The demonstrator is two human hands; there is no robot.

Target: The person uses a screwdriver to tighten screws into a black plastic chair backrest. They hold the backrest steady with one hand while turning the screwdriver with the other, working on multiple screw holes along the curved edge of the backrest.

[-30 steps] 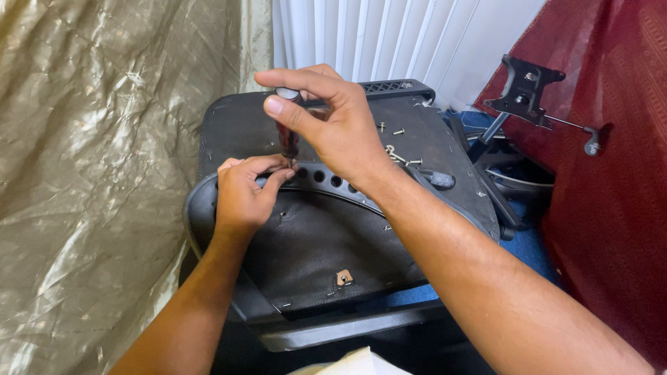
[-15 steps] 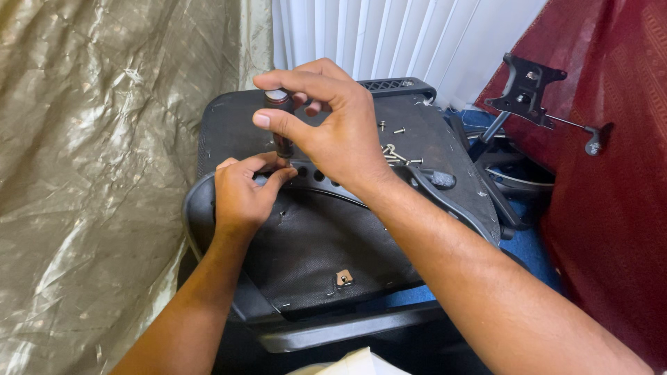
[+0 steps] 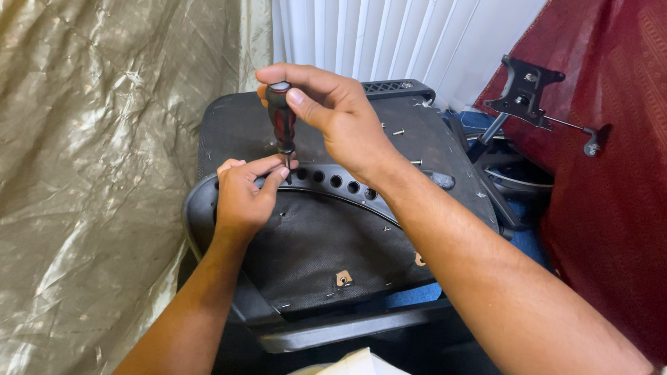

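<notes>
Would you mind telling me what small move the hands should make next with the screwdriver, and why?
Probably twist the screwdriver in place. The right hand grips its red-black handle upright, the left hand pinches near the tip, which sits at the row of holes in the curved black plastic bracket, so it looks seated.

Two bare forearms come into view from the lower edge; no sleeve, watch, bracelet or glove is worn on either; the left hand (image 3: 240, 198) and the right hand (image 3: 344, 121) carry no rings; short, unpainted fingernails show on the thumbs and fingers.
</notes>
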